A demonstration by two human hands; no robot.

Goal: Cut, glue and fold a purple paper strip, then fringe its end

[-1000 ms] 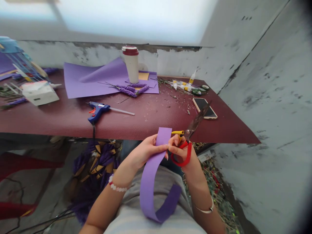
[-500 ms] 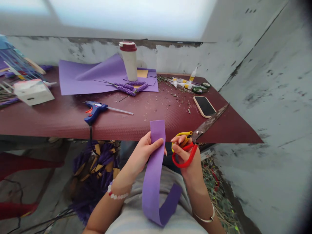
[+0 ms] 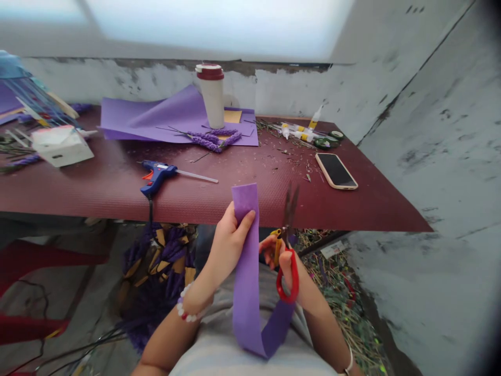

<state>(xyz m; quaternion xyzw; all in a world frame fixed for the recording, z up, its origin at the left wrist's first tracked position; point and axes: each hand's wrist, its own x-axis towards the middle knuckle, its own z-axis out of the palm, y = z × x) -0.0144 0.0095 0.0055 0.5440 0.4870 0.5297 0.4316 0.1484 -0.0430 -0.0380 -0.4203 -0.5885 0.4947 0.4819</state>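
A long purple strip (image 3: 246, 282), like foam or thick paper, is pinched near its top end by my left hand (image 3: 230, 240), thumb on the front. The strip hangs down over my lap and its lower end curls up to the right. In my right hand (image 3: 287, 266) are scissors (image 3: 288, 209) with one red and one yellow handle. Their blades point up and stand slightly apart, to the right of the strip and not touching it.
On the dark red table (image 3: 250, 203) lie a blue glue gun (image 3: 158, 175), purple sheets (image 3: 152, 117), braided purple stems (image 3: 215, 138), a phone (image 3: 336, 171) and small glue bottles (image 3: 313, 120). A lidded cup (image 3: 212, 99) stands at the back. Purple bundles (image 3: 160, 261) lie below the table.
The scissors have swung from pointing right, over the phone, to pointing upward, and their blades have parted. My right hand has turned and dropped a little; the strip has shifted slightly left.
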